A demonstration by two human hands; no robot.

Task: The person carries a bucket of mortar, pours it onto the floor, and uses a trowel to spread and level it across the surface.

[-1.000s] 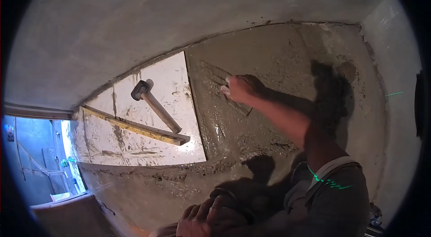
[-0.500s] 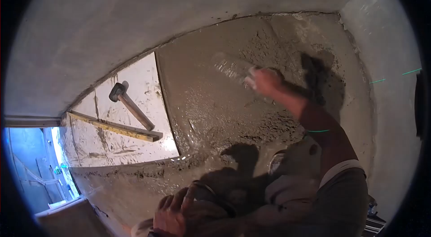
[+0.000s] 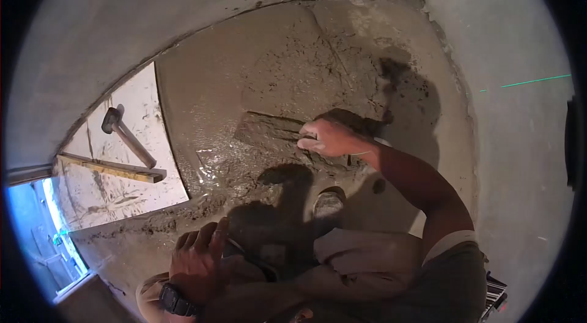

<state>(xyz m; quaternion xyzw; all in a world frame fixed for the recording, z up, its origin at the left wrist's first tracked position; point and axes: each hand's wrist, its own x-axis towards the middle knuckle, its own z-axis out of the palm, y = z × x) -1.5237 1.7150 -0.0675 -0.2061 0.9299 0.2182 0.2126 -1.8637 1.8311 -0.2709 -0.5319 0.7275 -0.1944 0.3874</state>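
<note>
My right hand [image 3: 330, 137] is closed round the handle of a flat trowel [image 3: 269, 129], whose blade lies on the wet mortar [image 3: 208, 78] in the middle of the view. Mortar smears cover much of the blade. At the bottom left my left hand [image 3: 199, 262], with a watch on the wrist, rests on my knee. Its fingers lie side by side, and no tool shows in it.
A rubber mallet [image 3: 131, 142] and a yellow level-like bar [image 3: 110, 167] lie on a large white tile [image 3: 134, 109] at the left. Walls border the mortar at the top and right. My shoe [image 3: 329, 204] stands below the trowel.
My right hand has drawn the trowel down and towards me over the mortar. The view has shifted to the right, so the tile and mallet appear further left.
</note>
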